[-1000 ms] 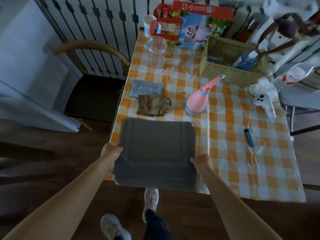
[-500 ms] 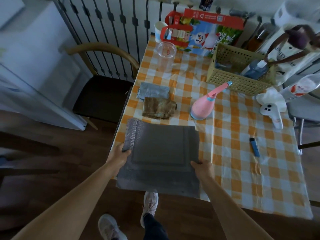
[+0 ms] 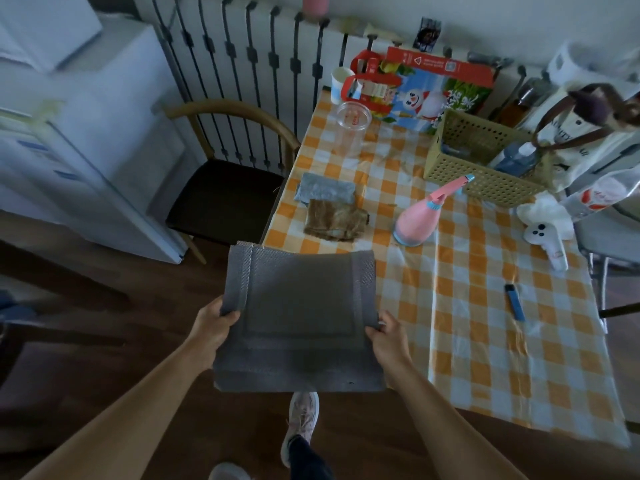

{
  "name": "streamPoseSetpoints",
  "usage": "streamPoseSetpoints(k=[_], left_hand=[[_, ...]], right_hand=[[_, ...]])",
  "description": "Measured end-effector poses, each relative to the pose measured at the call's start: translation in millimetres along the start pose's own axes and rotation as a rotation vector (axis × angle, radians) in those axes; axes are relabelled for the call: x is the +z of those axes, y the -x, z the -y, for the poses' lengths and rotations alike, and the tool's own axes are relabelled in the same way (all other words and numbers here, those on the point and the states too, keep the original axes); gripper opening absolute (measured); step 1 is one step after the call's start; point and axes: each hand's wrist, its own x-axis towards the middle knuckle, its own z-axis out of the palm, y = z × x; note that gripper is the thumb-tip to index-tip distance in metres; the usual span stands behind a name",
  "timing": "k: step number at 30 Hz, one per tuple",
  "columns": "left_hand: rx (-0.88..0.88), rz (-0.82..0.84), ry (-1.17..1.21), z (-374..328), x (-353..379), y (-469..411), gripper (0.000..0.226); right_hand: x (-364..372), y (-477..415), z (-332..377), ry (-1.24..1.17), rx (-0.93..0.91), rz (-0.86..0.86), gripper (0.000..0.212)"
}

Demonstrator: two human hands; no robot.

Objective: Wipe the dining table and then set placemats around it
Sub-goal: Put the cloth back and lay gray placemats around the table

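Placemats (image 3: 299, 317), a grey stack as far as I can tell, hang over the table (image 3: 460, 327) corner, pinched at each side by my left hand (image 3: 212, 327) and right hand (image 3: 389, 337). Placemat-setting step; next I must peel one off and lay it flat.
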Motion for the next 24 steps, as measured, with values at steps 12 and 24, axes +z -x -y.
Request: streamPoseSetpoints(k=[12, 24], left_hand=[[0.188, -0.207, 0.378, 11.4, -197.0, 97.5, 0.036], [0.31, -0.607, 0.491, 94.8, -409.9, 204.3, 0.028]], right_hand=[[124.4, 97.5, 122.5, -0.052, -0.305, 0.181, 0.017], [312.4, 232.1, 223.5, 0.071, -0.598, 0.529, 0.017]])
